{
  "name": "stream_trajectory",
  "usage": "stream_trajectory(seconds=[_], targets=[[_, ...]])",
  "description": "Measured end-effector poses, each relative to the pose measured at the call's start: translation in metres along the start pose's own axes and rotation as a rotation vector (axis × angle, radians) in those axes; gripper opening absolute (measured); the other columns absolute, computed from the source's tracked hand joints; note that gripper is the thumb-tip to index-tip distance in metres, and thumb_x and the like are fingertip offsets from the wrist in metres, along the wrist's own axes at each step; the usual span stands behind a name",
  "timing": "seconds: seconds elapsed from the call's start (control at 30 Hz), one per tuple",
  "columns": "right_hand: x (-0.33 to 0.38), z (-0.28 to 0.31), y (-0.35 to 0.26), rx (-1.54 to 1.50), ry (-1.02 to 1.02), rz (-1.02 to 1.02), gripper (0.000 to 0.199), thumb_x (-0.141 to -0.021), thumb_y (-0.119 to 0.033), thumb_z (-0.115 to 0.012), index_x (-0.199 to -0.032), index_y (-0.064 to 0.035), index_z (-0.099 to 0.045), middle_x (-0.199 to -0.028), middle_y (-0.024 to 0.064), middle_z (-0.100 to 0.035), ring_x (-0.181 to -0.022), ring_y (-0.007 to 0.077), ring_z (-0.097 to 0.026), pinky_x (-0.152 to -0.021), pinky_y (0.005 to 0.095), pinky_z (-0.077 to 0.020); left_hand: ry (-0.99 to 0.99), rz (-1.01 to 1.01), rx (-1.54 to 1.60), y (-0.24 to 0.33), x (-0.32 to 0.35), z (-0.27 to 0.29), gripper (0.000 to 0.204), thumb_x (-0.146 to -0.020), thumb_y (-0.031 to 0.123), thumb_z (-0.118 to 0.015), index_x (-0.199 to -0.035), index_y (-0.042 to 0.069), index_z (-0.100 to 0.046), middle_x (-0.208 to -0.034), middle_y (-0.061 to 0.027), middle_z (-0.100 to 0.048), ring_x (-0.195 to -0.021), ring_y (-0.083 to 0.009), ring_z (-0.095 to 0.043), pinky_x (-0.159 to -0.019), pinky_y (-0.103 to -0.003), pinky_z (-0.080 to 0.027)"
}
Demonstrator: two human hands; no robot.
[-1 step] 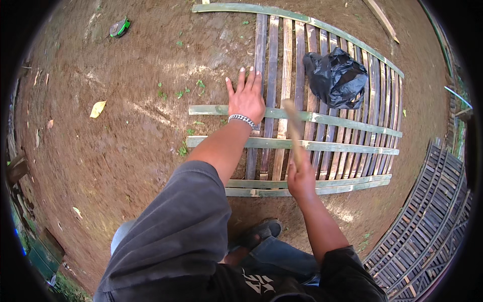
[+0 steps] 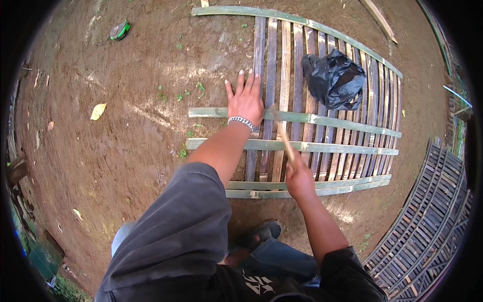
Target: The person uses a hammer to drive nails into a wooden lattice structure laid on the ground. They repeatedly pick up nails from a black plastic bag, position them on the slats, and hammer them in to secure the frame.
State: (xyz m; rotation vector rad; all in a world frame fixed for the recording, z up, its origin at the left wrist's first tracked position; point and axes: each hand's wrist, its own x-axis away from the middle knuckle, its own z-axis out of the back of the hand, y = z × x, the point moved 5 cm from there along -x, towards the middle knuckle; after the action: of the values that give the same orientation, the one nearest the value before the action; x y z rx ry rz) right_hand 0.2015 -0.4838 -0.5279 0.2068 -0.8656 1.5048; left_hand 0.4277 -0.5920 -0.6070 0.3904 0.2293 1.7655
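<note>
My left hand (image 2: 245,104) lies flat with fingers spread over the left end of a green bamboo strip (image 2: 347,122) and the leftmost dark slat (image 2: 259,45). My right hand (image 2: 300,179) is wrapped round the wooden handle of a hammer (image 2: 285,138). Motion blurs the hammer's head, which is over the same strip, just right of my left hand. Under both hands lies a lattice of narrow upright slats crossed by long green bamboo strips. A second green strip (image 2: 352,148) runs nearer to me, beneath my left forearm.
A crumpled black plastic bag (image 2: 336,79) sits on the slats. A green and black tape measure (image 2: 119,30) lies on the dirt at far left, and a yellow leaf (image 2: 98,111) nearer. Another slatted panel (image 2: 427,221) stands at right. A loose wooden piece (image 2: 380,20) lies at the back.
The hammer's head has swung left and down, toward the strip beside my left hand. My left hand stays in place on the strip.
</note>
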Motion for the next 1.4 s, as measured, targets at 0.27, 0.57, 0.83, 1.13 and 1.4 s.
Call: stream_trajectory(seconds=[0.27, 0.57, 0.83, 1.13, 1.4], targets=[[0.040, -0.007, 0.076, -0.409, 0.276, -0.092, 0.049, -0.099, -0.010, -0.058, -0.145, -0.0020, -0.046, -0.109, 0.0231, -0.069, -0.099, 0.0341, -0.071, -0.085, 0.0407, -0.0537, 0.029, -0.008, 0.025, -0.001, 0.000, 0.001, 0.055, -0.099, 0.020, -0.048, -0.152, 0.008, -0.042, -0.164, -0.0097, -0.034, -0.155, -0.0312, -0.021, -0.126, -0.059, -0.007], [0.067, -0.039, 0.127, -0.790, 0.556, -0.290, 0.050, -0.098, -0.017, -0.062, -0.144, -0.0017, -0.048, -0.113, 0.0226, -0.068, -0.105, 0.0327, -0.068, -0.092, 0.0407, -0.0513, 0.439, -0.760, 0.587, 0.145, 0.011, 0.073, 0.033, -0.084, 0.006, -0.071, -0.116, 0.006, -0.067, -0.121, -0.0133, -0.064, -0.116, -0.0352, -0.059, -0.102, -0.048, -0.043], [0.099, -0.042, 0.099, -1.152, 0.523, -0.375, 0.050, -0.099, -0.013, -0.061, -0.147, -0.0036, -0.047, -0.088, 0.0068, -0.065, -0.072, 0.0148, -0.064, -0.066, 0.0320, -0.0529, -0.162, -0.326, -0.074, 0.191, -0.135, -0.002, 0.028, -0.087, 0.003, -0.056, -0.110, 0.003, -0.072, -0.116, -0.0231, -0.070, -0.110, -0.0396, -0.068, -0.095, -0.048, -0.055], [0.127, -0.060, 0.112, -1.051, 0.537, -0.404, 0.055, -0.098, -0.016, -0.064, -0.148, -0.0039, -0.047, -0.091, 0.0088, -0.067, -0.078, 0.0150, -0.064, -0.074, 0.0331, -0.0530, -0.114, -0.328, -0.094, 0.177, -0.114, -0.003, 0.027, -0.092, 0.011, -0.051, -0.107, 0.008, -0.074, -0.117, -0.0196, -0.070, -0.109, -0.0394, -0.067, -0.095, -0.048, -0.054], [0.118, -0.041, 0.097, -1.198, 0.483, -0.355, 0.054, -0.099, -0.011, -0.062, -0.149, -0.0036, -0.045, -0.085, 0.0039, -0.062, -0.068, 0.0100, -0.058, -0.062, 0.0288, -0.0501, -0.031, -0.467, -0.061, 0.182, -0.117, 0.008, 0.021, -0.091, 0.018, -0.058, -0.101, 0.011, -0.075, -0.108, -0.0157, -0.072, -0.100, -0.0386, -0.070, -0.089, -0.049, -0.056]])
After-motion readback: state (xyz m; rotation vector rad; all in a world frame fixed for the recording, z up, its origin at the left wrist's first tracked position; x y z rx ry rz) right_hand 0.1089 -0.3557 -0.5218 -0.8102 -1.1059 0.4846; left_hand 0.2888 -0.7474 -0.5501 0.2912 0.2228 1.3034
